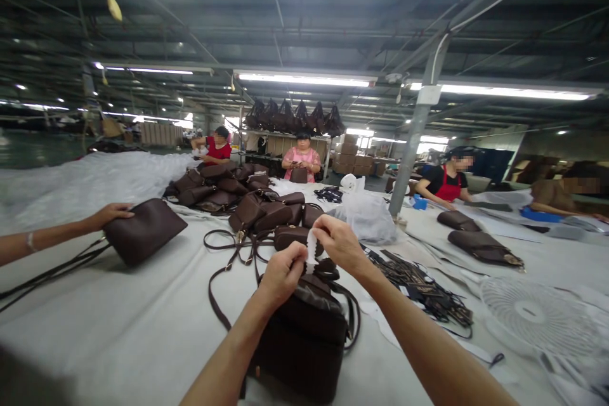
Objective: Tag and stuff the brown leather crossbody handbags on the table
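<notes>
Fingers point(299, 251) pinch a narrow, wavy white strip point(311, 247) above a dark-brown bag point(304, 342).

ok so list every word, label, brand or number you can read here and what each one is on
None can be read.
Dark tags: pale lettering, too small and blurred.
White fan: small mark at its centre, too small.
Nearest dark bag: no lettering shows.
</notes>
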